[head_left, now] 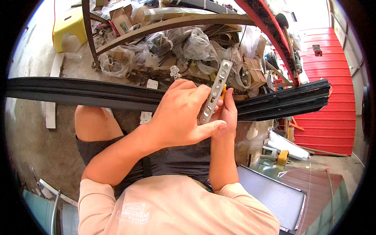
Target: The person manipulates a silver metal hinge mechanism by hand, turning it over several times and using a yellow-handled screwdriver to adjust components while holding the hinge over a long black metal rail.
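Observation:
Between my hands stands a silver metal strip (214,96) with holes and round studs, tilted with its upper end to the right. My left hand (178,111) is closed on it, index finger at its side and thumb across below its lower end. Curled behind the strip, my right hand (227,117) grips it from the right. A small orange piece (224,92) shows by the right fingers, mostly hidden, its kind unclear. Under and beyond the hands run long black profiles (286,102). Past my left knuckles is a small metal bracket (175,72).
Beyond the profiles lies a heap of plastic bags (199,43) and cardboard, crossed by a curved metal bar (172,24). A yellow stool (70,28) stands far left. Red corrugated sheeting (325,70) is at the right. A framed mesh panel (270,196) lies near right.

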`<state>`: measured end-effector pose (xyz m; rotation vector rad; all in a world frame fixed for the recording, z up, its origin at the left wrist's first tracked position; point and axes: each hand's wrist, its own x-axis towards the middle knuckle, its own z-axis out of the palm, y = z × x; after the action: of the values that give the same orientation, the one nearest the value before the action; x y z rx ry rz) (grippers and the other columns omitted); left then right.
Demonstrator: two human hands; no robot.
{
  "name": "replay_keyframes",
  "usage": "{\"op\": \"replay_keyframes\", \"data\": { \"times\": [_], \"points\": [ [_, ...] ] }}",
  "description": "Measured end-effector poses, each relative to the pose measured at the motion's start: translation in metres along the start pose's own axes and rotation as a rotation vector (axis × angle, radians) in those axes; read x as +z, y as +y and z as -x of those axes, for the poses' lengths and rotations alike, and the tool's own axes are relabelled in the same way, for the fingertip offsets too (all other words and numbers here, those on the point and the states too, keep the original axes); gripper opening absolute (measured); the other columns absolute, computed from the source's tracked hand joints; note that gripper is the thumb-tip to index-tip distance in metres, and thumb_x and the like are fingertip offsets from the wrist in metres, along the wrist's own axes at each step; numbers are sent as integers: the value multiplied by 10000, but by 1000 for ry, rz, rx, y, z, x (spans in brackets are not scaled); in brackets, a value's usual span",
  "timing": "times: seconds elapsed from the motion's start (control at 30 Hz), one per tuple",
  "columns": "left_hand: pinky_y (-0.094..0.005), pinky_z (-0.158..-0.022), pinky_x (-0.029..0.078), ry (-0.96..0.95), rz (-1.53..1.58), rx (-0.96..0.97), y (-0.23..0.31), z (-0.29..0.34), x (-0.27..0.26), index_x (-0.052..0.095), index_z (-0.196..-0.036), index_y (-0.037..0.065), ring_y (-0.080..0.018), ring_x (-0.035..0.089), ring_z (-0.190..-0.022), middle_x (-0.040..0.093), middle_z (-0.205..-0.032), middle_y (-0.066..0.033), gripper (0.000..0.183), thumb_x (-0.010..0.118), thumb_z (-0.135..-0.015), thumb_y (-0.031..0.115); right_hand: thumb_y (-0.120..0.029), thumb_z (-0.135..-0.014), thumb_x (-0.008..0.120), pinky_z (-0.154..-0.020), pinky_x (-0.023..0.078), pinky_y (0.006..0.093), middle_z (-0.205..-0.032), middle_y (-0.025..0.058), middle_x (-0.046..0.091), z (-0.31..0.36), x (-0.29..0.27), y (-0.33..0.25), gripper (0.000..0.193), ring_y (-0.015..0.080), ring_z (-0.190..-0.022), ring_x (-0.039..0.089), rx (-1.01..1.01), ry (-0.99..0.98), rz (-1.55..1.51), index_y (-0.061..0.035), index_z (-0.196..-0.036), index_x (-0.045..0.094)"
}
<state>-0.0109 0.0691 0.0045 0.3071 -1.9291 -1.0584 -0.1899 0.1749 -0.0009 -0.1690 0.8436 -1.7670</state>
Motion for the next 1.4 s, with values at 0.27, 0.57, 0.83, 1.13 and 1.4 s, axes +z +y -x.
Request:
{"op": "replay_keyframes", "data": {
  "times": [0.27, 0.57, 0.83, 1.13, 1.4],
  "points": [
    [-479, -1022, 465, -19, 10, -77, -5, 2, 3, 564, -1408, -8, -416, 636, -1059, 683, -1138, -214, 809, 879, -727, 296, -429, -1155, 460, -688, 557, 313, -875, 45, 687, 6, 7, 3, 396, 165, -756, 657, -202, 75, 242, -70, -1216, 616],
    [-466, -1117, 449, -116, 92, -211, -13, 1, -2, 441, -1556, -29, -403, 634, -1214, 659, -1331, -236, 872, 794, -771, 110, -408, -1159, 457, -710, 565, 343, -888, 50, 697, 11, 7, 2, 389, 186, -778, 675, -246, 36, 317, -59, -1230, 614],
    [-371, -1072, 498, -178, 710, -349, -18, -7, -7, 383, -1595, -60, -196, 654, -1190, 658, -1356, -164, 809, 749, -876, 10, -412, -1163, 440, -689, 540, 326, -878, 90, 702, 10, 12, 3, 398, 196, -727, 666, -278, 105, 320, -55, -1242, 597],
    [-275, -950, 522, 78, 979, -387, -18, -11, -26, 372, -1621, -19, -132, 650, -1120, 662, -1241, -48, 812, 808, -971, 194, -407, -1160, 454, -657, 514, 336, -856, 111, 689, 13, 12, 6, 401, 218, -711, 635, -293, 75, 364, -43, -1242, 602],
    [-259, -984, 445, 251, 1190, -274, -42, -13, -54, 584, -1405, 10, -99, 582, -1051, 694, -1159, -27, 526, 722, -1042, 365, -411, -1153, 476, -639, 516, 331, -836, 101, 682, 17, 15, 8, 400, 200, -701, 627, -290, 88, 398, -40, -1221, 608]
  ]
}}
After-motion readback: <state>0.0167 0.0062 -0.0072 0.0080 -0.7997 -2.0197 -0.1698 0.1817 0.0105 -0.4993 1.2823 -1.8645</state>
